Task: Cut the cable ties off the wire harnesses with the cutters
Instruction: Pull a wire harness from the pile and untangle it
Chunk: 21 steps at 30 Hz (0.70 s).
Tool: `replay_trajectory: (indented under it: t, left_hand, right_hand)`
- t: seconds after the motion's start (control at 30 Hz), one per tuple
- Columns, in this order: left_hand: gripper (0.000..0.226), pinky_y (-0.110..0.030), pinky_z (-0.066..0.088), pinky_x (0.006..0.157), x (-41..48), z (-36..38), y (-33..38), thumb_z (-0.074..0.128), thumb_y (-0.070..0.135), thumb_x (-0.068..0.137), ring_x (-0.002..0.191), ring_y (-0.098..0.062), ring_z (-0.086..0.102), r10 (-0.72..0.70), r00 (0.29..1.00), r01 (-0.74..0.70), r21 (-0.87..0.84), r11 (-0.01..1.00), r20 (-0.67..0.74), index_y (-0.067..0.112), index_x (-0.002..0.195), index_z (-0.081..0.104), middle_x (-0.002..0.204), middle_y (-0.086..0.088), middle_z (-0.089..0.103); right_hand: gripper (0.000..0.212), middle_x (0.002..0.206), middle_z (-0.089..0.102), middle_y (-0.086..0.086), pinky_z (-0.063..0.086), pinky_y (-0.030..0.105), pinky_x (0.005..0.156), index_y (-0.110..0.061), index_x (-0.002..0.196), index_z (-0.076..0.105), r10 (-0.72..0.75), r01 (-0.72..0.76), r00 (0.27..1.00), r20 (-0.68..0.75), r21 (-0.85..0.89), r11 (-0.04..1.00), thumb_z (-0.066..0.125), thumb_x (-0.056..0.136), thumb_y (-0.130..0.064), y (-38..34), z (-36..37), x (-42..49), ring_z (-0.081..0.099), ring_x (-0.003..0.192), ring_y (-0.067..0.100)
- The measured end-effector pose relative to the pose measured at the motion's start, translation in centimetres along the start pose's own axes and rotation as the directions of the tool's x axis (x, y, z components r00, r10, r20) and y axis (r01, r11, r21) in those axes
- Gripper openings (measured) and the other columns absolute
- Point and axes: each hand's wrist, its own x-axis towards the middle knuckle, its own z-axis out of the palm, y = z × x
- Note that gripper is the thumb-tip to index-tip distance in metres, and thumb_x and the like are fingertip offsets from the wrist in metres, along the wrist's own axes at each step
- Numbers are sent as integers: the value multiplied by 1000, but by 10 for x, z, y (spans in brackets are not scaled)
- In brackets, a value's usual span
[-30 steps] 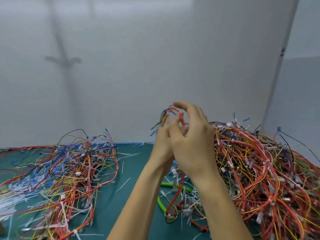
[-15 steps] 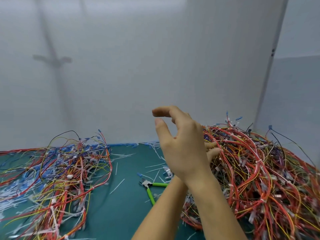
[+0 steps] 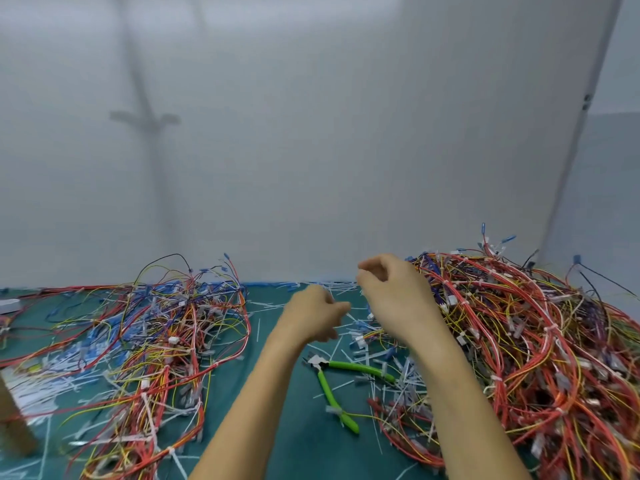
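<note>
The cutters [image 3: 333,376], with bright green handles, lie on the green mat [image 3: 277,427] between my forearms; neither hand touches them. My left hand [image 3: 311,318] hovers above the mat, blurred, its fingers curled in with nothing in them. My right hand [image 3: 393,294] hovers at the left edge of the big right pile of wire harnesses [image 3: 519,341], fingers loosely bent and holding nothing. That pile is red, yellow and orange wire with many white cable ties. A flatter pile of harnesses [image 3: 156,323] spreads over the left of the mat.
Cut white tie pieces [image 3: 398,375] litter the mat around the cutters and between the piles. A white wall stands right behind the table. A tan wooden block [image 3: 14,427] sits at the left front edge.
One second ago both hands held a small harness up together. That harness is gone from my hands, and both have dropped lower and moved apart. The cutters are now in full view.
</note>
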Motion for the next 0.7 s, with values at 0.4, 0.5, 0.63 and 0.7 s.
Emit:
replay_trajectory:
  t: [0.4,0.5,0.63,0.7]
  left_hand:
    - [36,-38,46,91,6,-39,-108,56,28,91,119,-28,57,-286,923,384,671,634,-257,18,126,52,132,-8,56]
    - [27,-36,48,85,5,-34,-112,58,28,90,112,-29,61,-195,914,388,623,679,-356,19,115,56,124,-7,61]
    - [20,-35,51,83,3,-36,-97,65,36,88,99,-30,66,-79,886,269,369,890,-457,20,100,66,102,-6,71]
    - [12,-34,54,77,-1,-42,-82,73,28,84,83,-26,71,-2,905,45,90,995,-425,19,89,69,85,-2,73]
  right_hand:
    - [15,104,63,-10,51,44,94,-25,107,61,152,-157,981,119,33,987,52,96,-30,20,8,7,66,99,19]
    - [14,100,64,-12,54,41,88,-27,103,62,107,-108,979,172,1,994,53,95,-33,12,18,3,67,93,17]
    - [16,96,67,-10,54,37,82,-24,98,64,73,-72,975,208,-12,997,52,94,-33,4,31,-3,68,90,16]
    - [28,97,72,4,52,41,83,-12,96,66,62,-68,972,225,18,998,49,95,-34,0,38,-6,69,90,26]
